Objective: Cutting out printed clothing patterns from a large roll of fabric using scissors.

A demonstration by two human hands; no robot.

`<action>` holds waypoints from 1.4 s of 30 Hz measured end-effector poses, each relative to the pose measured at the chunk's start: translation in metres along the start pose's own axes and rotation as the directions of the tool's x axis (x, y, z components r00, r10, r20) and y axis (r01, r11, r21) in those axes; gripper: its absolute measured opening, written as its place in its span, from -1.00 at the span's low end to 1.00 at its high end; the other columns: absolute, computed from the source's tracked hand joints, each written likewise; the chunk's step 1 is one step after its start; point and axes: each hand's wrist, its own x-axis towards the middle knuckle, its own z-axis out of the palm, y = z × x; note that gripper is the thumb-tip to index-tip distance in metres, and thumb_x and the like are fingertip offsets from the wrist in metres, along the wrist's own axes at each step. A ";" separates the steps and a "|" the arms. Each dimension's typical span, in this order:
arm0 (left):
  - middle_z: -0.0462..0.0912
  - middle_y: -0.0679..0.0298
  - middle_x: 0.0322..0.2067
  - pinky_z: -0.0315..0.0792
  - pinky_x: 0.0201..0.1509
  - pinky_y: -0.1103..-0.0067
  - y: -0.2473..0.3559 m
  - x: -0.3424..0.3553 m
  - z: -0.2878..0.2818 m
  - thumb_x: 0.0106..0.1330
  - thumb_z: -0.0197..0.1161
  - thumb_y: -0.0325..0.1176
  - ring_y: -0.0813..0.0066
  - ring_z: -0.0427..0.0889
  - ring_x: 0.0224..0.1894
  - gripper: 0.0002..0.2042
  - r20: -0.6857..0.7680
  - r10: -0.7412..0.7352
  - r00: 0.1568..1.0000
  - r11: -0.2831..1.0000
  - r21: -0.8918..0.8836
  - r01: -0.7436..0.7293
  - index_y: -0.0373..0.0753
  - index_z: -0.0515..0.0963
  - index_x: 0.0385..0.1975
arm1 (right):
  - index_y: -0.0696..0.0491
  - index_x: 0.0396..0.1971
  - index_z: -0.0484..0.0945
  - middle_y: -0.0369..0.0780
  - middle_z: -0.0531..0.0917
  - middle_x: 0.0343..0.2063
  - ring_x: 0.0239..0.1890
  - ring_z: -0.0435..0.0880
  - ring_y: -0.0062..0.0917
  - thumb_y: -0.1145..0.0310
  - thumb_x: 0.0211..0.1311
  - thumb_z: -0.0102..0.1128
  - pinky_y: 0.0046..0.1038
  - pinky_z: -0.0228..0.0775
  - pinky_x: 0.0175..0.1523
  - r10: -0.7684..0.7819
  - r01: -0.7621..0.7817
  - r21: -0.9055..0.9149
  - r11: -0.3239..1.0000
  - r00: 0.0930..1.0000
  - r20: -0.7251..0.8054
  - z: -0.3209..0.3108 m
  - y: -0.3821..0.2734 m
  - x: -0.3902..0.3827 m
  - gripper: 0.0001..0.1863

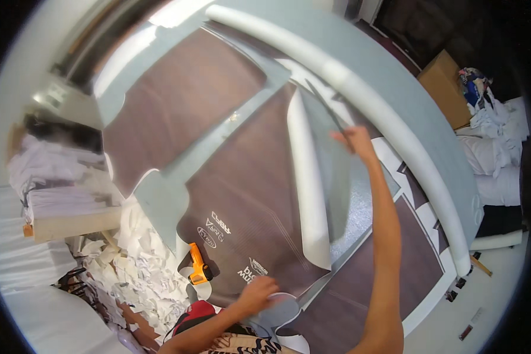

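My right hand (358, 143) is stretched far out over the table, its fingers closed around slim dark scissors (338, 121) that look blurred, near the strip of printed sheet beside the long roll. Low in the middle, my left hand (258, 294) hovers at the near edge of a dark brown printed sheet (242, 194), holding nothing, with its slightly blurred fingers apart. That sheet's right edge curls over and shows its white back (307, 183). An orange-yellow gun-shaped tool (199, 264) lies on its lower left corner.
Another brown sheet (183, 100) lies at the far left of the pale table (336, 200), and a third (348, 289) at the near right. A long white roll (371, 94) spans the far right side. White scraps (135, 265) heap at left; a cardboard box (445, 88) stands at right.
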 end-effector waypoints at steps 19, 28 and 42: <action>0.66 -0.18 -0.12 0.48 0.05 0.20 -0.236 -0.128 -0.177 0.09 0.48 -0.27 -0.18 0.63 -0.04 -0.41 -0.534 -0.615 0.580 0.747 -0.159 0.646 -0.45 0.49 0.09 | 0.04 -0.58 0.48 -0.41 0.41 -0.73 -0.80 0.30 -0.72 0.22 0.26 0.39 -0.60 0.03 -0.70 0.746 -0.437 0.646 0.626 0.577 -0.333 0.222 -0.119 -0.596 -0.67; 0.64 -0.19 -0.05 0.46 0.11 0.25 -0.284 -0.175 -0.188 0.03 0.52 -0.31 -0.14 0.61 0.04 -0.40 -0.531 -0.609 0.589 0.767 -0.206 0.608 -0.45 0.50 0.08 | 0.09 -0.55 0.51 -0.39 0.42 -0.72 -0.79 0.31 -0.70 0.27 0.25 0.39 -0.57 0.05 -0.68 0.711 -0.251 0.730 0.635 0.559 -0.426 0.308 -0.211 -0.642 -0.70; 0.66 -0.12 -0.33 0.49 -0.13 0.21 -0.192 -0.206 -0.223 0.18 0.31 -0.48 -0.19 0.64 -0.19 -0.71 -0.491 -0.265 0.830 0.964 -0.115 0.240 -0.33 0.55 -0.08 | 0.04 -0.58 0.50 -0.40 0.42 -0.75 -0.80 0.37 -0.68 0.22 0.21 0.43 -0.57 0.09 -0.69 0.736 -0.297 0.730 0.615 0.548 -0.397 0.404 -0.230 -0.646 -0.68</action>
